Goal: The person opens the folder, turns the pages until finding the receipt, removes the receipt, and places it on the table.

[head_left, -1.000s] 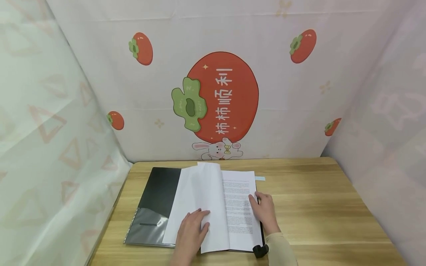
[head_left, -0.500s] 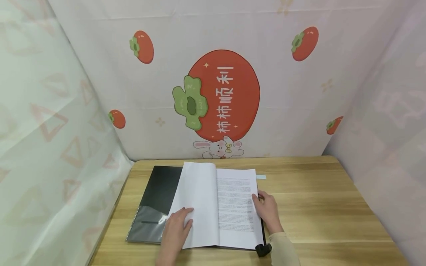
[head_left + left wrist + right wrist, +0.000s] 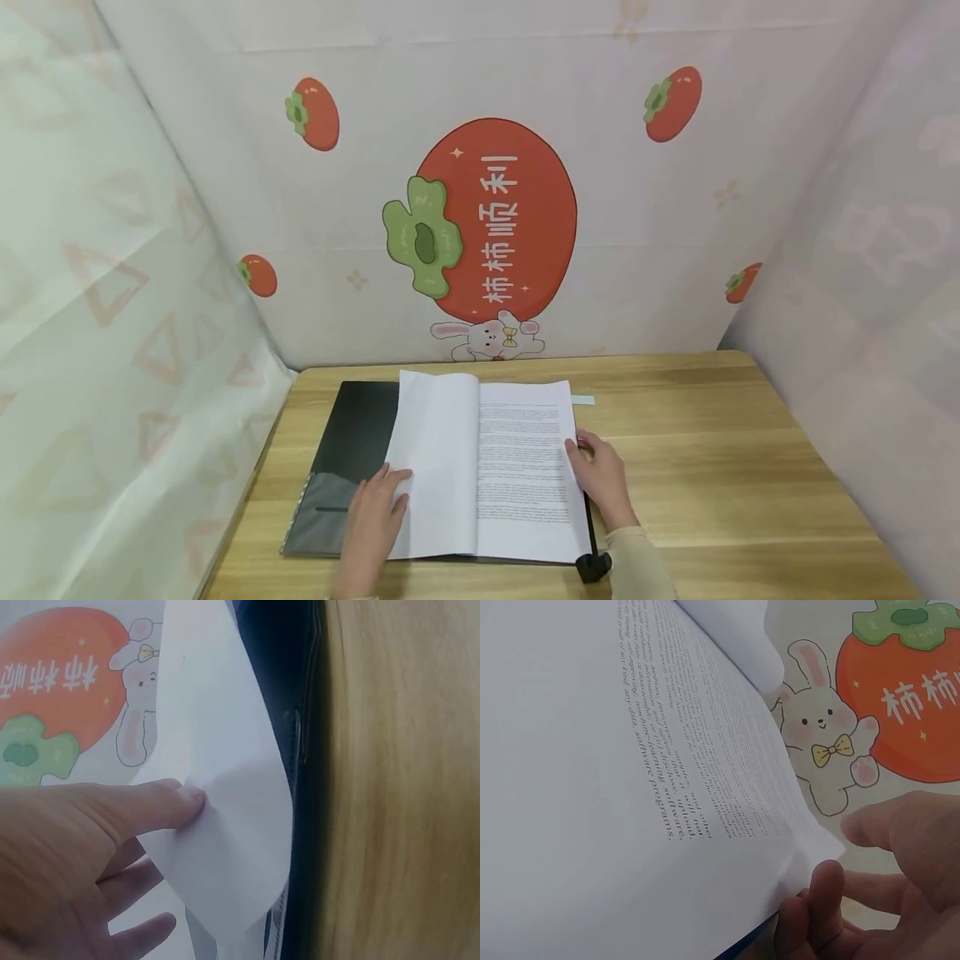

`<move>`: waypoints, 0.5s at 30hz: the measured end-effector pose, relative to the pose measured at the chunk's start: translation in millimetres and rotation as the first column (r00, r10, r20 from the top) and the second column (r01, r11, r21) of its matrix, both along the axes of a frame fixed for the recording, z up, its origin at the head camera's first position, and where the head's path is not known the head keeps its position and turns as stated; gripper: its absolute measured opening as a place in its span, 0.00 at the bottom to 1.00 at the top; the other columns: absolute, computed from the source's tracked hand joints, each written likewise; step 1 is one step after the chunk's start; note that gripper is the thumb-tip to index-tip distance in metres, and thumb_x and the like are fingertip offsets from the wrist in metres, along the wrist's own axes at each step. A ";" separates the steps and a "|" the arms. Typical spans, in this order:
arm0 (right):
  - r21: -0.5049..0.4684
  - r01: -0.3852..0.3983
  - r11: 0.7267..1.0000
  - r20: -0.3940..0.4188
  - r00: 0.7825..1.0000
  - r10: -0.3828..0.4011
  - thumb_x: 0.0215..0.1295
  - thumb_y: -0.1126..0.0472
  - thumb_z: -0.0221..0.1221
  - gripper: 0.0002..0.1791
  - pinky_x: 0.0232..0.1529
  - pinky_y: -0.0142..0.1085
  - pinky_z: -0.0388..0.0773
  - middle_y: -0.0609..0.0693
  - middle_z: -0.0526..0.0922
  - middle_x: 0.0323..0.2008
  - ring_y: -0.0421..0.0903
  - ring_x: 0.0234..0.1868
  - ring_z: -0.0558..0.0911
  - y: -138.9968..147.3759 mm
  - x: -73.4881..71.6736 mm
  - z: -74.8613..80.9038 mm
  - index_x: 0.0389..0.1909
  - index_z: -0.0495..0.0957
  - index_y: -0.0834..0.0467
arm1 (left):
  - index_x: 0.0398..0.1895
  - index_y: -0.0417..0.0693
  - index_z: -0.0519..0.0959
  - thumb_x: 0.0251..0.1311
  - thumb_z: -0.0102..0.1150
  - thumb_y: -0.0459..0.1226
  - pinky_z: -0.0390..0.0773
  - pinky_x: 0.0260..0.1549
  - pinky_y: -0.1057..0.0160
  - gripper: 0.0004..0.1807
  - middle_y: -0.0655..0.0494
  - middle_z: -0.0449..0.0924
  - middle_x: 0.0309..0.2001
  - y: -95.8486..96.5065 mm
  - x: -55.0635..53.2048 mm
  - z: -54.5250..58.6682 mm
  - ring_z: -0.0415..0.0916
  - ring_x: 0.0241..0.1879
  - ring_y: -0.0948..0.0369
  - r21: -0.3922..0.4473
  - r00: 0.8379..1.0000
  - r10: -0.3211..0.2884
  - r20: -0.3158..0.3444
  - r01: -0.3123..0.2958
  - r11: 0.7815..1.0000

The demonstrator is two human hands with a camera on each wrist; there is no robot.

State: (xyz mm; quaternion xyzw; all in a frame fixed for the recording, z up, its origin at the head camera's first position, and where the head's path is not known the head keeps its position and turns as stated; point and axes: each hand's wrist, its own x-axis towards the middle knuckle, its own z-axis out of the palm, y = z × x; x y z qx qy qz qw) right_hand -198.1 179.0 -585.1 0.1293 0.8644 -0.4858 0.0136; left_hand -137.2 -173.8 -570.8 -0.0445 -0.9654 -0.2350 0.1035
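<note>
A black folder (image 3: 360, 425) lies spread on the table, with a stack of printed pages (image 3: 525, 475) in its right half. Over its middle a blank-backed sheet of paper (image 3: 438, 467) is turned to the left. My left hand (image 3: 372, 508) pinches the left edge of that sheet, thumb on top and other fingers behind it in the left wrist view. My right hand (image 3: 603, 475) rests at the right edge of the stack. In the right wrist view its bent fingers (image 3: 827, 892) touch the page edge, while the thumb (image 3: 870, 825) stands apart from the paper.
A clear pocket (image 3: 318, 517) covers the folder's lower left corner. A pale blue tab (image 3: 582, 400) sticks out at the upper right. Wooden table (image 3: 720, 467) extends to the right. Behind it hangs a printed backdrop (image 3: 645, 250). A small black object (image 3: 592, 568) sits by the right sleeve.
My left hand has moved left with the turned sheet, which now lies flatter and bares more of the printed page. The right hand stays at the right edge, shifted slightly outward.
</note>
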 end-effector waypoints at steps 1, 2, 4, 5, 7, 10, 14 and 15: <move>0.001 0.002 1.000 -0.005 1.000 -0.002 0.79 0.53 0.57 0.29 0.70 0.62 0.68 0.69 0.78 0.64 0.67 0.68 0.74 -0.2 0.1 -1.0 0.71 0.72 0.68 | 0.49 0.40 0.87 0.53 0.75 0.23 0.71 0.59 0.26 0.19 0.37 0.88 0.51 -1.5 -0.2 -0.6 0.79 0.62 0.37 -0.003 1.000 0.007 0.008 -0.007 1.000; 0.003 0.004 1.000 -0.010 1.000 -0.004 0.79 0.54 0.57 0.28 0.69 0.62 0.69 0.69 0.79 0.63 0.67 0.67 0.75 -0.3 0.0 -2.0 0.71 0.72 0.68 | 0.49 0.40 0.87 0.52 0.75 0.23 0.71 0.58 0.26 0.19 0.37 0.88 0.51 -2.9 -0.3 -1.7 0.79 0.62 0.37 -0.011 1.000 0.011 0.012 -0.011 1.000; 0.002 0.010 1.000 -0.021 1.000 -0.010 0.79 0.54 0.57 0.27 0.66 0.61 0.72 0.69 0.80 0.62 0.67 0.65 0.77 -0.2 -0.1 -3.5 0.70 0.73 0.67 | 0.49 0.40 0.87 0.52 0.75 0.24 0.71 0.58 0.25 0.19 0.36 0.87 0.51 -5.6 -0.5 -3.6 0.78 0.62 0.36 -0.016 1.000 0.019 0.021 -0.019 1.000; 0.002 0.013 1.000 -0.025 1.000 -0.013 0.79 0.55 0.58 0.27 0.65 0.61 0.73 0.69 0.80 0.61 0.66 0.65 0.77 0.0 -0.3 -4.2 0.69 0.74 0.67 | 0.49 0.41 0.87 0.52 0.76 0.24 0.71 0.58 0.25 0.19 0.35 0.87 0.52 -6.8 -0.6 -5.0 0.78 0.62 0.35 -0.016 0.999 0.023 0.023 -0.023 1.000; -0.002 0.018 1.000 -0.030 0.999 -0.018 0.79 0.55 0.58 0.26 0.64 0.60 0.75 0.68 0.80 0.61 0.65 0.64 0.78 0.4 -0.7 -5.0 0.69 0.74 0.66 | 0.49 0.41 0.87 0.53 0.76 0.24 0.69 0.58 0.24 0.19 0.35 0.87 0.52 -9.1 -0.6 -6.6 0.77 0.63 0.35 -0.014 0.999 0.033 0.034 -0.032 0.999; -0.006 0.024 1.000 -0.048 0.999 -0.024 0.78 0.55 0.58 0.25 0.61 0.58 0.76 0.67 0.81 0.59 0.64 0.61 0.79 0.9 -1.9 -5.0 0.68 0.75 0.66 | 0.50 0.41 0.87 0.54 0.76 0.25 0.68 0.59 0.22 0.19 0.34 0.86 0.53 -12.5 -0.5 -8.0 0.75 0.65 0.33 -0.011 0.997 0.047 0.062 -0.047 0.999; -0.012 0.038 0.999 -0.090 0.995 -0.039 0.77 0.56 0.60 0.23 0.54 0.50 0.78 0.64 0.83 0.55 0.59 0.55 0.81 0.9 -2.9 -2.8 0.65 0.78 0.66 | 0.52 0.42 0.87 0.56 0.75 0.27 0.65 0.60 0.21 0.19 0.34 0.86 0.54 -16.7 -0.6 -6.9 0.71 0.67 0.31 -0.005 0.992 0.051 0.113 -0.051 0.999; -0.021 0.044 0.999 -0.097 0.994 -0.046 0.77 0.57 0.61 0.22 0.52 0.48 0.78 0.63 0.83 0.54 0.57 0.53 0.82 1.1 -3.0 -2.2 0.64 0.78 0.65 | 0.53 0.42 0.87 0.57 0.75 0.27 0.64 0.61 0.21 0.19 0.34 0.86 0.54 -17.5 -0.5 -6.2 0.70 0.68 0.31 0.000 0.991 0.048 0.123 -0.049 0.999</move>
